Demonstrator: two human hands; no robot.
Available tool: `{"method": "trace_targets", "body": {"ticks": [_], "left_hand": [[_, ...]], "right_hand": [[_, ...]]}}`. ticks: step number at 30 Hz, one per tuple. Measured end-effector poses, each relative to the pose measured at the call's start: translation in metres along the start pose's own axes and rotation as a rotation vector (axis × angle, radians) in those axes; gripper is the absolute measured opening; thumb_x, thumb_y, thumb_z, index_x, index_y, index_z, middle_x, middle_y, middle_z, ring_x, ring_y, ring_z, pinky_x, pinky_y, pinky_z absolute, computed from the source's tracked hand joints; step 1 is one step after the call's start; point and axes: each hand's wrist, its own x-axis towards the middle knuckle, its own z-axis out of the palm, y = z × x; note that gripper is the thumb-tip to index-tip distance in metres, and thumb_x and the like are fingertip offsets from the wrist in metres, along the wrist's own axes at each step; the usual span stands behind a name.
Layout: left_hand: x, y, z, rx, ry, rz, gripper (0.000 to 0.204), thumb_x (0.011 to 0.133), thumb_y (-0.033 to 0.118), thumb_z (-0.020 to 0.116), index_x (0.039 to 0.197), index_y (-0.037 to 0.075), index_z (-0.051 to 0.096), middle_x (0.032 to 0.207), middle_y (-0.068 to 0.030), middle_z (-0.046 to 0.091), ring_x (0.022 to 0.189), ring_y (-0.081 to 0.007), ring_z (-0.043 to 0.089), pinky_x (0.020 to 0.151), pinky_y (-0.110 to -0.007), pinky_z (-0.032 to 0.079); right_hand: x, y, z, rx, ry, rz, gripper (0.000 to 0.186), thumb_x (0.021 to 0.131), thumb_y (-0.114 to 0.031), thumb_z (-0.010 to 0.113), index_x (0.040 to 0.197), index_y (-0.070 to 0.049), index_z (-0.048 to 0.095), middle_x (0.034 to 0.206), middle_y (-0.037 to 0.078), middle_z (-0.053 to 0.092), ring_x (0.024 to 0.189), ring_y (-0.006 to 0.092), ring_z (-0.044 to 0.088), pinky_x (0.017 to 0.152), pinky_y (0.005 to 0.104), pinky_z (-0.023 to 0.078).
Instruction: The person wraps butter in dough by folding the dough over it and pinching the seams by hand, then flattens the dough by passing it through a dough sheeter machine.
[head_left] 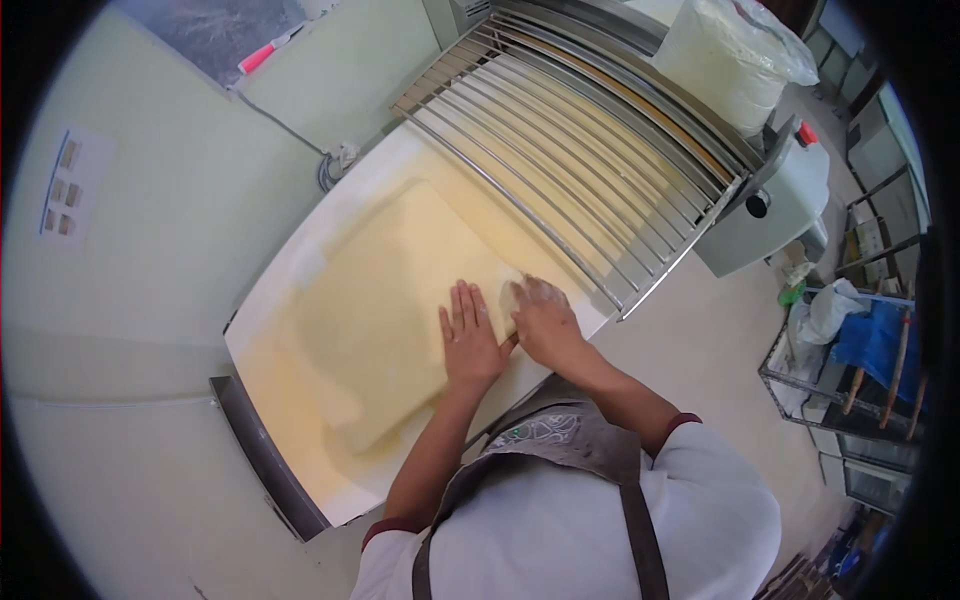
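A large, pale yellow sheet of dough (385, 290) lies flat on the white conveyor belt (250, 340) of a dough sheeter. Flat on the dough near its right edge rests my left hand (470, 345), fingers spread. Close beside it, my right hand (545, 320) curls its fingers around the near right edge of the sheet, where a bit of dough bulges up between the two hands. Its fingertips are partly hidden, and the knuckles look dusted with flour. A yellowish dusting covers the belt around the dough.
A metal bar guard (560, 160) spans the belt's far part. On the machine sits a clear plastic bag of white powder (735, 65), near a red button (805, 132). A dark end tray (265, 460) lies at left. A rack (800, 380) with rolling pins stands at right.
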Motion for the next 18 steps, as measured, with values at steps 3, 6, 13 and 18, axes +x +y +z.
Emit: {"method": "trace_targets", "body": {"ticks": [3, 6, 13, 18], "left_hand": [[0.012, 0.006, 0.004, 0.069, -0.03, -0.037, 0.101, 0.079, 0.049, 0.067, 0.146, -0.008, 0.017, 0.152, -0.0274, 0.017, 0.145, -0.0358, 0.014, 0.115, -0.053, 0.012], [0.014, 0.011, 0.0, 0.027, -0.011, -0.042, 0.103, 0.077, 0.05, 0.069, 0.146, -0.008, 0.017, 0.152, -0.0272, 0.018, 0.144, -0.0357, 0.015, 0.115, -0.052, 0.012], [0.019, 0.015, -0.002, -0.016, 0.044, -0.045, 0.102, 0.076, 0.052, 0.069, 0.144, -0.009, 0.023, 0.151, -0.0258, 0.024, 0.143, -0.0354, 0.021, 0.114, -0.054, 0.015], [0.018, 0.013, -0.005, -0.104, 0.085, -0.11, 0.107, 0.073, 0.052, 0.072, 0.144, -0.01, 0.021, 0.15, -0.0281, 0.023, 0.144, -0.0371, 0.017, 0.115, -0.052, 0.013]], "right_hand": [[0.016, -0.001, -0.02, 0.157, -0.039, 0.078, 0.048, 0.08, -0.01, 0.065, 0.125, 0.001, 0.05, 0.12, 0.024, 0.055, 0.115, 0.0414, 0.049, 0.098, 0.0453, 0.039], [0.039, 0.029, -0.006, 0.393, 0.027, 0.122, 0.048, 0.075, -0.004, 0.071, 0.118, 0.002, 0.052, 0.101, 0.016, 0.061, 0.095, 0.0302, 0.059, 0.086, 0.04, 0.046], [0.086, 0.047, -0.007, 0.529, -0.409, 0.238, 0.049, 0.072, -0.025, 0.078, 0.109, 0.0, 0.058, 0.094, 0.017, 0.066, 0.088, 0.0321, 0.065, 0.079, 0.0375, 0.051], [0.058, 0.011, -0.01, 0.356, -0.133, 0.014, 0.039, 0.076, -0.015, 0.073, 0.102, -0.002, 0.048, 0.093, 0.02, 0.062, 0.089, 0.0407, 0.061, 0.078, 0.0432, 0.048]]}}
